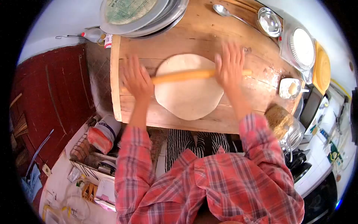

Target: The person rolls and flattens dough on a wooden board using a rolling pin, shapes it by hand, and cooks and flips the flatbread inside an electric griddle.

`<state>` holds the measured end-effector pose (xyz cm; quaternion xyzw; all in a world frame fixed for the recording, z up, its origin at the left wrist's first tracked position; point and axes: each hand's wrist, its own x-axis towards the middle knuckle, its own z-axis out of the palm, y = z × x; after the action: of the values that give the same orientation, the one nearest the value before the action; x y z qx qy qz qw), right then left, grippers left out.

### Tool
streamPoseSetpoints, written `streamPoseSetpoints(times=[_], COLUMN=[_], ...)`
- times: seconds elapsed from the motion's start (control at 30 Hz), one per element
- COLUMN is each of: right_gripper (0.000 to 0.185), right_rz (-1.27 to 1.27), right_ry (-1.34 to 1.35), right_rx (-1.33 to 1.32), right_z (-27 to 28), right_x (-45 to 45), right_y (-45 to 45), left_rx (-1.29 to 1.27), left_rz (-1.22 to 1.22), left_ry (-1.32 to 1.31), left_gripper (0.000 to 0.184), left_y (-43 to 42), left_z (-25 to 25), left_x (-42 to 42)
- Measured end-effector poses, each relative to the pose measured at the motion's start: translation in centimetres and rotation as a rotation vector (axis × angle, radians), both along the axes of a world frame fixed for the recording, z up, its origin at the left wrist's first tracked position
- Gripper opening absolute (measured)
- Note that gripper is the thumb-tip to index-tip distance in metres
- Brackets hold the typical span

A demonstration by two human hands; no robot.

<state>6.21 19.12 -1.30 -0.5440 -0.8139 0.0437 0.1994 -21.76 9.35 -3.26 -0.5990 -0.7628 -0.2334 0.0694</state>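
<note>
A round, flat sheet of dough (188, 99) lies on the wooden board. Across its upper half rests a thin wooden rolling pin (184, 76), running nearly left to right. My left hand (137, 78) lies palm down over the pin's left end, fingers stretched out past it. On the right end, my right hand (230, 67) presses flat in the same way, its fingers pointing away from me. Both hands are slightly blurred. The pin's right tip sticks out beyond my right hand.
Stacked metal pans (143, 28) stand at the back left of the board (145, 50). A spoon (222, 10), a metal bowl (269, 22), a white cup (289, 88) and a jar of brown crumbs (285, 127) line the right side. A crate (87, 164) sits low at left.
</note>
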Motion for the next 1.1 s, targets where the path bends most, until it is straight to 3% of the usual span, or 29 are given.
streamPoseSetpoints(times=[0.07,0.17,0.2,0.27,0.37,0.43,0.5,0.53,0.63,0.7,0.77,0.83,0.87,0.93,0.97,1.0,1.03,1.07,1.1], right_gripper=[0.041,0.038,0.038,0.040,0.055,0.060,0.065,0.063,0.057,0.055,0.054,0.053,0.048,0.044,0.040,0.037,0.037,0.034,0.032], right_rz=[-0.034,-0.085,-0.094,-0.085,-0.004,-0.015,0.011,0.026,-0.051,-0.073,0.083,0.144,0.222,0.301,0.322,0.343,0.342,0.378,0.414], right_ry=[0.113,0.057,0.098,-0.011,-0.133,-0.115,-0.114,-0.058,-0.068,-0.036,-0.100,-0.169,-0.151,-0.132,-0.143,-0.153,-0.152,-0.116,-0.079], right_rx=[0.194,0.239,0.264,0.051,-0.116,-0.147,-0.155,-0.039,0.106,0.157,-0.025,-0.006,-0.036,-0.063,-0.194,-0.324,-0.317,-0.274,-0.229], right_z=[-0.8,-0.1,-0.6,-0.9,1.0,1.3,1.0,-0.1,-0.3,-0.2,0.0,0.4,1.1,1.9,2.1,2.4,2.9,3.5,4.0], right_x=[-2.3,-3.2,-2.8,-0.8,2.9,3.3,3.2,2.3,-1.6,-2.2,-1.9,0.0,1.2,3.6,4.9,5.7,6.0,6.3,6.6], right_y=[5.9,9.9,9.5,4.5,-5.5,-7.1,-6.5,-3.9,4.4,5.4,4.5,1.1,-0.4,-2.4,-3.0,-3.7,-4.6,-5.6,-6.6], left_rx=[-0.022,-0.026,-0.146,-0.130,-0.284,-0.299,-0.221,-0.167,-0.218,-0.202,-0.477,-0.377,-0.372,-0.657,-0.653,-0.834,-1.014,-1.106,-1.098], left_rz=[0.147,0.209,0.288,0.221,0.008,-0.034,-0.055,-0.080,0.172,0.242,-0.007,-0.439,-0.440,-0.280,-0.284,-0.274,-0.261,-0.344,-0.345], left_ry=[0.027,0.016,-0.109,0.033,-0.084,-0.103,-0.047,0.010,-0.129,-0.137,-0.038,-0.015,-0.013,-0.555,-0.553,-0.506,-0.456,-0.593,-0.586], left_gripper=[0.035,0.030,0.036,0.045,0.051,0.052,0.053,0.056,0.059,0.059,0.061,0.063,0.063,0.063,0.063,0.059,0.056,0.053,0.053], left_y=[5.3,8.0,7.4,2.8,-7.0,-8.3,-6.6,-3.8,5.3,6.3,5.5,4.0,4.2,5.3,5.9,7.0,8.2,8.4,8.3], left_z=[-0.3,-0.8,0.0,-1.1,1.2,1.5,0.4,-0.2,-0.1,-0.7,-0.4,-0.3,1.0,4.4,5.0,5.3,5.2,2.7,2.9], left_x=[-2.7,-4.0,-2.9,-0.4,4.4,4.9,3.6,2.2,-0.3,-0.7,1.3,3.6,4.6,6.0,6.0,5.9,5.8,5.1,5.5])
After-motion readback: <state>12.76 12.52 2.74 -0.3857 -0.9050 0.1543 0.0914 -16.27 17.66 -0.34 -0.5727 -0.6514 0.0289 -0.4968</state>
